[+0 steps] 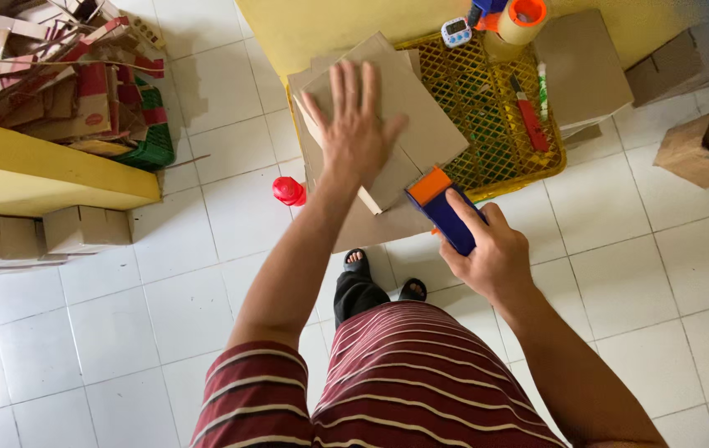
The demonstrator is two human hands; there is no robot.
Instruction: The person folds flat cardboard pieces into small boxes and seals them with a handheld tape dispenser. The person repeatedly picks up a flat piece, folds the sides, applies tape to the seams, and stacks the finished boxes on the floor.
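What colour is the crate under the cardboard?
Yellow crate, clearest in the head view.

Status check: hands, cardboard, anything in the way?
Left hand open, flat on cardboard. Right hand grips blue tape dispenser at cardboard's edge. Yellow crate underneath; nothing blocking.

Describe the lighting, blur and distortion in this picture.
Head view: soft, even daylight with faint shadows; mild glare on the white floor tiles; wide-lens bending curves the tile lines near the edges; the left hand on the cardboard looks slightly motion-blurred; the right hand holding the tape dispenser is sharp.
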